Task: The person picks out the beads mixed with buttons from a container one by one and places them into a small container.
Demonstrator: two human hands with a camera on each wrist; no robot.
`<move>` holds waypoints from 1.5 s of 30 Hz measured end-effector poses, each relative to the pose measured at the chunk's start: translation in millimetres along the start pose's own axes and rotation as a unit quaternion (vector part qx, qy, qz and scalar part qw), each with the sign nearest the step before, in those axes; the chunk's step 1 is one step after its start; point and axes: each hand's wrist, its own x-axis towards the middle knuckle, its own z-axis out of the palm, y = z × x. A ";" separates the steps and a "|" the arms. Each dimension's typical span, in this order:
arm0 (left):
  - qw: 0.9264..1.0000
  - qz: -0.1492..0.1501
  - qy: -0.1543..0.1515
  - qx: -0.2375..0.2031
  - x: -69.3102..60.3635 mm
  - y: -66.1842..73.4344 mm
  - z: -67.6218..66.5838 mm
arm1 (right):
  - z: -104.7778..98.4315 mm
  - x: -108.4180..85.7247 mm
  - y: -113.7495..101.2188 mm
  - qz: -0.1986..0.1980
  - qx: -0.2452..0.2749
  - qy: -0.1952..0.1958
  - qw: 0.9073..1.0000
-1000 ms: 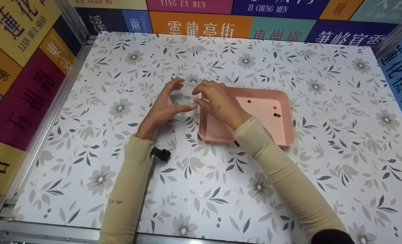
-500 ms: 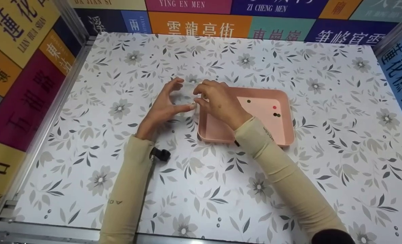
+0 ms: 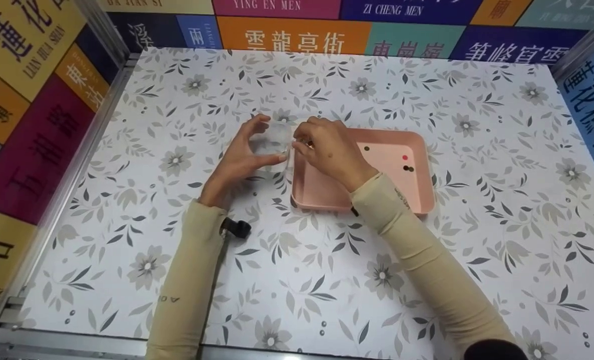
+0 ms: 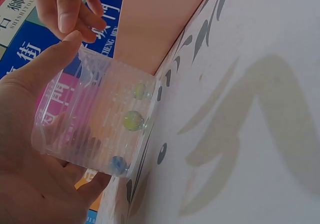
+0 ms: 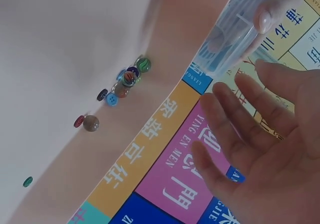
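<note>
My left hand (image 3: pixel 241 157) holds a clear ribbed plastic box (image 4: pixel 100 108), thumb on one side and fingers round the other. Inside lie a yellow-green marble (image 4: pixel 133 120), a greenish marble (image 4: pixel 139 89) and a blue marble (image 4: pixel 118 165). My right hand (image 3: pixel 332 150) hovers over the left end of a pink tray (image 3: pixel 423 175), just right of the box. In the right wrist view its fingers are loosely bent, apart, with nothing between them. Several marbles and buttons lie by the tray wall, among them a green-striped marble (image 5: pixel 143 64), a brownish marble (image 5: pixel 91 123) and a blue button (image 5: pixel 111 99).
A red button (image 3: pixel 405 157), a black button (image 3: pixel 406 168) and green buttons lie farther right in the tray. The tray and box stand on a table (image 3: pixel 176 270) with a floral cover. Printed panels (image 3: pixel 297 37) enclose the table at the back and sides.
My right hand has drawn slightly to the right, away from the box, and its thumb and fingers have parted a little. My left hand and the box have stayed in place.
</note>
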 end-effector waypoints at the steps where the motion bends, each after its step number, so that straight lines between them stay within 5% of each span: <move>1: 1.000 -0.001 0.000 -0.001 -0.2 -0.1 0.1 | -0.3 -0.5 0.9 0.003 0.000 0.002 1.000; 26: 1.000 -0.005 0.002 -0.006 -1.3 -1.3 1.3 | -15.7 -10.1 29.6 0.063 -0.019 -0.020 0.998; 45: 1.000 -0.002 0.001 0.009 -0.9 -0.5 0.9 | -26.3 -14.7 48.9 0.119 0.037 -0.044 0.991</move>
